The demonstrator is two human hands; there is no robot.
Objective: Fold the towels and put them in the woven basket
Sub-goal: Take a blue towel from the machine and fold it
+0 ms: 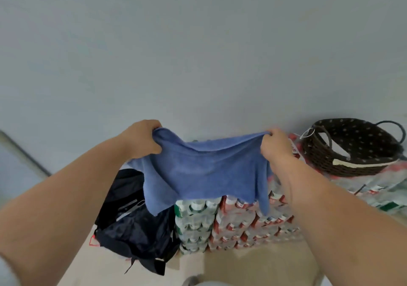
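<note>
While both hands pinch a blue towel [204, 171], stacked bottle packs [231, 224] line the wall [198, 43].

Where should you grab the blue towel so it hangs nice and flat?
By its two top corners, one hand from each side. The left hand and right hand pinch the blue towel there, so its top edge stretches and the rest hangs loose.

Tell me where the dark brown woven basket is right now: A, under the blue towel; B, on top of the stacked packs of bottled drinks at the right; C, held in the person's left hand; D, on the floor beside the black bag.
B: the dark brown woven basket rests on the stacked packs of bottled drinks at the right, while the left hand and right hand hold up the blue towel.
</note>
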